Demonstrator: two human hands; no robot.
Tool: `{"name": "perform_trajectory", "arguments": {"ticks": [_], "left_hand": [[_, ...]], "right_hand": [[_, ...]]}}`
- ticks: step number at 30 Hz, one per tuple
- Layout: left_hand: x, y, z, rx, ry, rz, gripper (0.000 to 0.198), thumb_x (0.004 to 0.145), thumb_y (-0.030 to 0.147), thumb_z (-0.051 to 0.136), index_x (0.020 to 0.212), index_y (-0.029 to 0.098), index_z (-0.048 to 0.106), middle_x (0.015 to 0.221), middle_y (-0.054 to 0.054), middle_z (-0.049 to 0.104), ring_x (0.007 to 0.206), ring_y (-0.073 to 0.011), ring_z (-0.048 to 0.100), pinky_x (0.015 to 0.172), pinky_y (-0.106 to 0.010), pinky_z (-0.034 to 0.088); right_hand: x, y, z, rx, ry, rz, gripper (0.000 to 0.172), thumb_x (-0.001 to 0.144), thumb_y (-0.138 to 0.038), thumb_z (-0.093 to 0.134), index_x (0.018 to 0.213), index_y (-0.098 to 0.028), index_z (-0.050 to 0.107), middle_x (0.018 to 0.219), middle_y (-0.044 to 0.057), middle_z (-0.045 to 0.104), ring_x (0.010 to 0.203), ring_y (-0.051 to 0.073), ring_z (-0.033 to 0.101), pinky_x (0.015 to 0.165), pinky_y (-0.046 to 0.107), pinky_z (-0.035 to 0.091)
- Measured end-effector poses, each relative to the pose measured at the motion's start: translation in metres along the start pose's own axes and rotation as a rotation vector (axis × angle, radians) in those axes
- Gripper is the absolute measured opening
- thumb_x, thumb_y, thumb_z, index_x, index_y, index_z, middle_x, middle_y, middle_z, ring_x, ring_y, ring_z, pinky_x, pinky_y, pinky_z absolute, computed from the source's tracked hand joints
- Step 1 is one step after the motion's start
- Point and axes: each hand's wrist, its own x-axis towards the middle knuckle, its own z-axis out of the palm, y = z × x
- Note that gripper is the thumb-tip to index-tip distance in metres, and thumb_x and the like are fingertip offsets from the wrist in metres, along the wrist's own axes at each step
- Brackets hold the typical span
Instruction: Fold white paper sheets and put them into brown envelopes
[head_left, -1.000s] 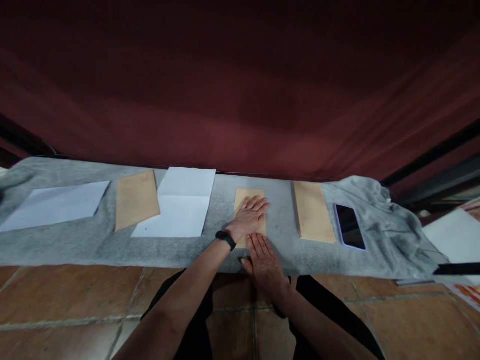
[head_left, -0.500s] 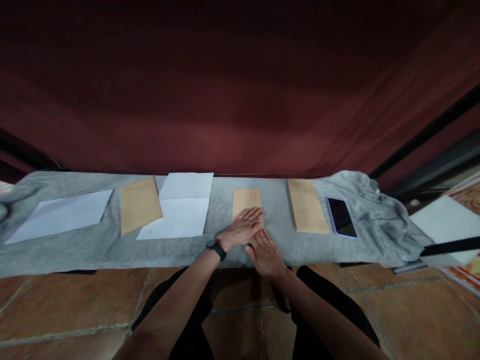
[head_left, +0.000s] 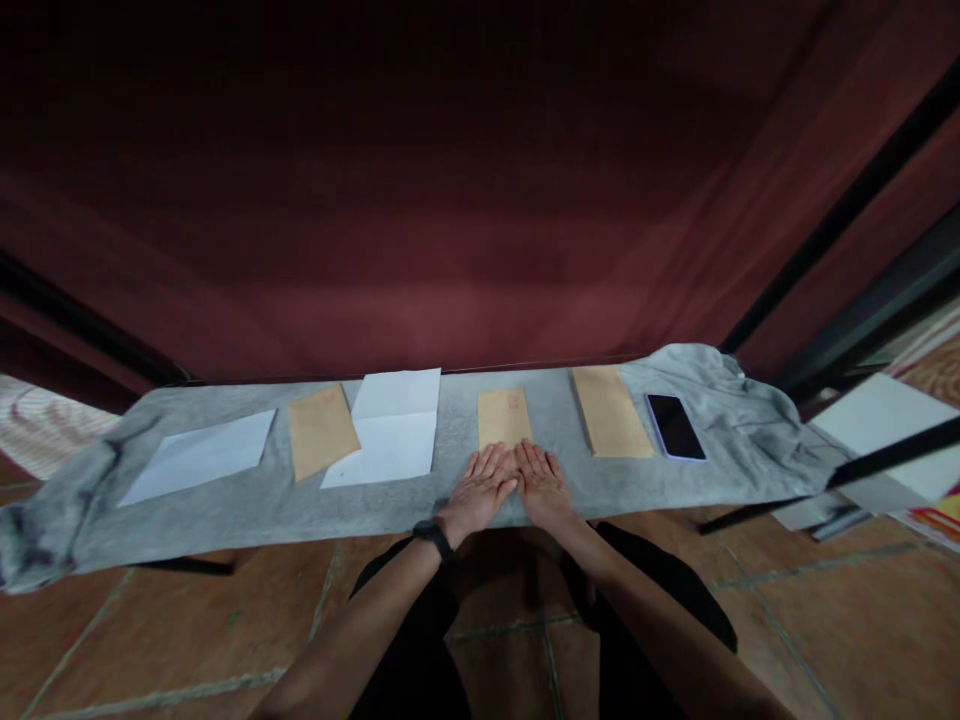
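1. L hand (head_left: 478,492) lies flat on the lower part of the brown envelope (head_left: 502,412); its fingers are straight and grip nothing.
2. R hand (head_left: 541,490) lies flat just beside L hand, its fingertips also on the brown envelope; fingers are stretched, holding nothing.
3. The brown envelope lies on the grey cloth (head_left: 247,530), btwn the creased sheet (head_left: 397,425) and the envelope stack (head_left: 611,412).
4. Phone (head_left: 676,427) w/ dark screen is near the envelope stack, on its R side.
5. The tilted envelope (head_left: 322,430) overlaps the creased sheet; a plain sheet (head_left: 199,455) is farther L.
6. Black wristband (head_left: 433,538) is on L wrist.
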Motion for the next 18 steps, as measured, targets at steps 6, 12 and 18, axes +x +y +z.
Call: {"name": "perform_trajectory", "arguments": {"ticks": [6, 12, 18], "left_hand": [[-0.019, 0.007, 0.007, 0.079, 0.085, -0.122, 0.058, 0.104, 0.042, 0.026, 0.155, 0.016, 0.034, 0.164, -0.011, 0.027, 0.152, -0.0234, 0.023, 0.123, -0.043, 0.021], [-0.016, 0.013, 0.010, 0.001, 0.281, -0.293, 0.056, 0.100, 0.033, 0.036, 0.150, 0.010, 0.041, 0.155, -0.020, 0.042, 0.146, -0.0316, 0.035, 0.117, -0.050, 0.031], [0.002, 0.007, 0.003, -0.333, 0.370, -0.359, 0.072, 0.085, 0.019, 0.054, 0.153, 0.014, 0.031, 0.130, -0.017, 0.061, 0.124, -0.0302, 0.056, 0.107, -0.046, 0.043]], "right_hand": [[0.008, 0.011, -0.010, -0.013, -0.060, 0.080, 0.057, 0.104, -0.034, 0.026, 0.157, -0.014, 0.028, 0.164, 0.009, 0.024, 0.152, 0.026, 0.025, 0.123, 0.047, 0.013], [0.007, 0.016, -0.003, 0.002, 0.076, 0.097, 0.055, 0.103, -0.035, 0.029, 0.154, -0.016, 0.036, 0.160, 0.010, 0.034, 0.147, 0.028, 0.035, 0.121, 0.050, 0.021], [0.008, 0.004, 0.005, 0.025, 0.238, 0.111, 0.052, 0.102, -0.029, 0.034, 0.148, -0.008, 0.046, 0.151, 0.018, 0.047, 0.142, 0.032, 0.043, 0.117, 0.053, 0.027]]}}
